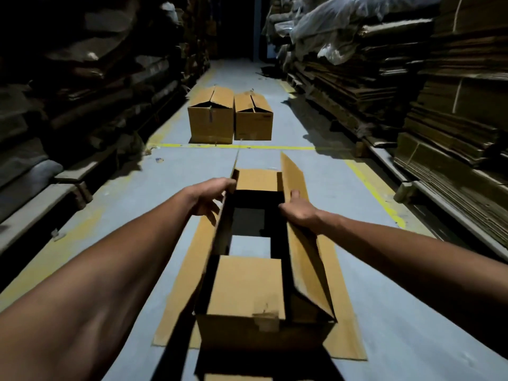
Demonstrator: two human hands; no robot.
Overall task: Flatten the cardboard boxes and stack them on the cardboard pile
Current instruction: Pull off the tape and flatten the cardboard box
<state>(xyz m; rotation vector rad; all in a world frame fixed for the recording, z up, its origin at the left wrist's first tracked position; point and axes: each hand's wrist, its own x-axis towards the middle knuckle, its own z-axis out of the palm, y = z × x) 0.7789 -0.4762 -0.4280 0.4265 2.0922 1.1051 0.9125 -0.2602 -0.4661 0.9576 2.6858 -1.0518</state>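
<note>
At 9 o'clock, dark stacks (82, 86) line the aisle. The left hand (210, 198) grips the left wall of the open box (247, 284), fingers curled over its rim. That box sits at centre on flat cardboard (181, 287) on the floor (123, 204). The right hand (298, 209) pinches the raised right flap (295, 174). At 12 o'clock, two boxes (211, 116) stand side by side, touching. At 3 o'clock rises the cardboard pile (453, 105).
</note>
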